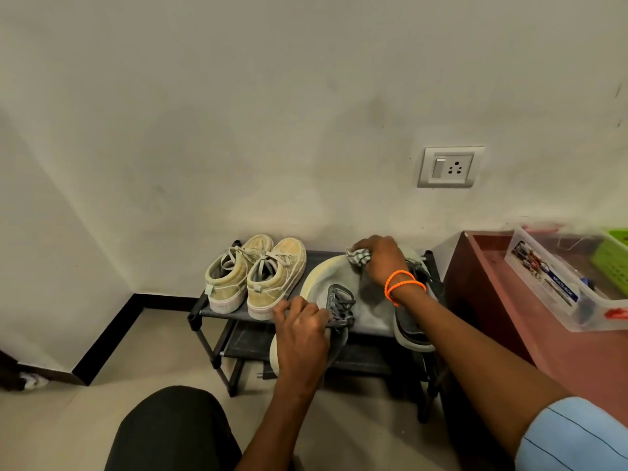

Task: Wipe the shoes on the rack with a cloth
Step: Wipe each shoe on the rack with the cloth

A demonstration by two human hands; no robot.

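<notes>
I see a matt black rack (217, 311) with thin tubes and a dull fabric shelf. The tan shoes (258, 277) on the left look like rough, worn canvas with flat cloth laces. The grey shoe (343, 280) seems soft and matt, with a pale rubber-like sole. The cloth (357, 255) is woven, striped and crumpled. The far wall (238, 130) is matt paint.

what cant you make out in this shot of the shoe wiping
Head view only:
- Most of the cloth: bunched under the right hand.
- Heel of the grey shoe: covered by the left hand gripping it.
- Dark shoe: crossed by the right forearm.
- Lower shelves of the rack: in shadow, contents unclear.
- Label on the clear box: too small to read.
</notes>
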